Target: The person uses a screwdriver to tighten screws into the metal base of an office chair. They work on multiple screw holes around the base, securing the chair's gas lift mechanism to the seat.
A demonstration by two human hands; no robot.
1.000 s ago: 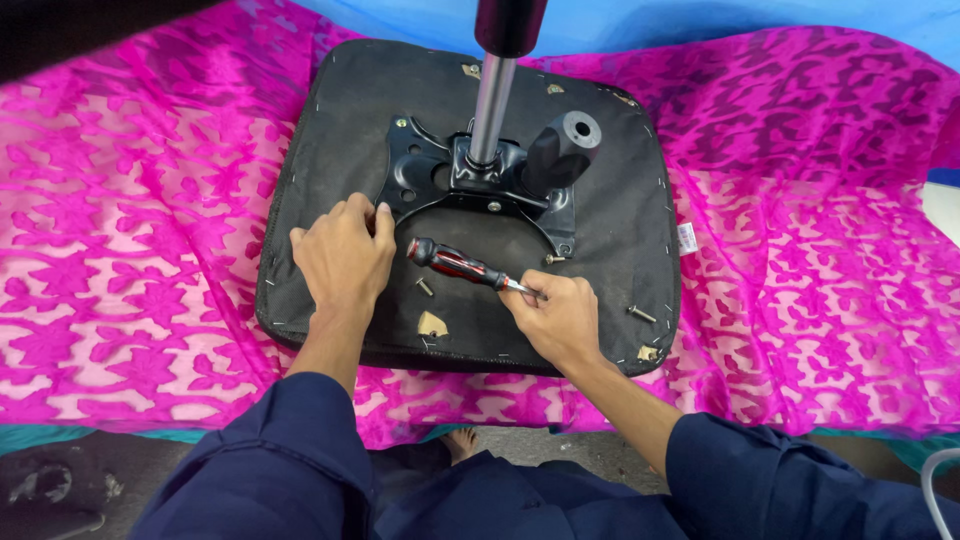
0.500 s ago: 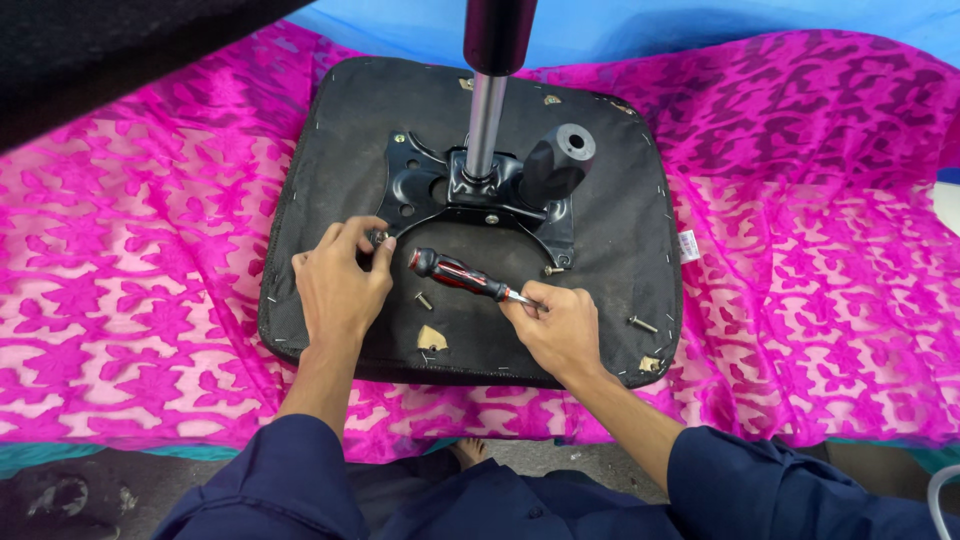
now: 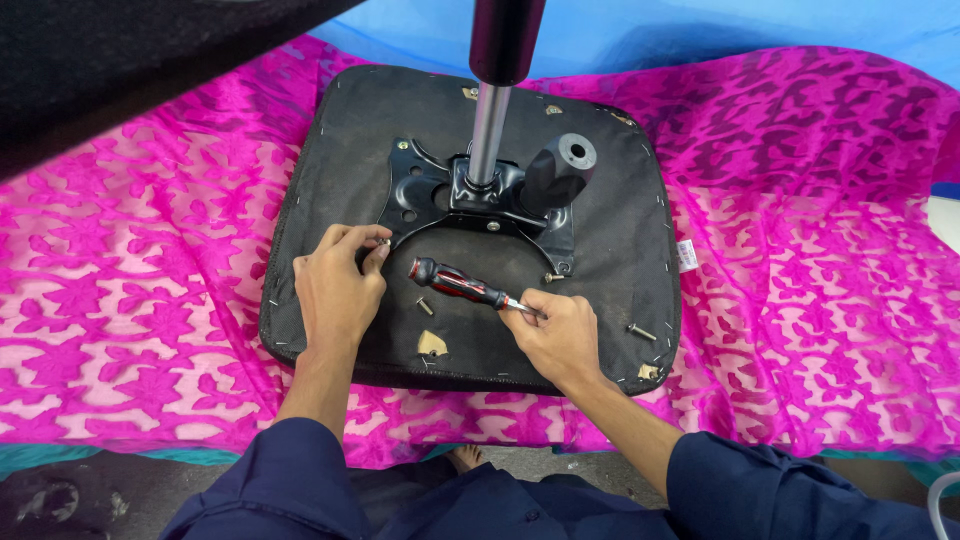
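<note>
On the black seat [image 3: 330,170], the left hand [image 3: 338,290] curls and pinches a small screw [image 3: 384,241]. The right hand [image 3: 562,335] grips a screwdriver [image 3: 462,285] by its tip.

Seat base [image 3: 330,160] lies on cloth [image 3: 130,300] — loose screws [image 3: 424,306] seemingly near its front edge.

Under my work I see a pink patterned cloth [image 3: 800,200], with a blue sheet [image 3: 700,30] along its far edge and 1 black cushion [image 3: 120,70] at its far-left corner.
</note>
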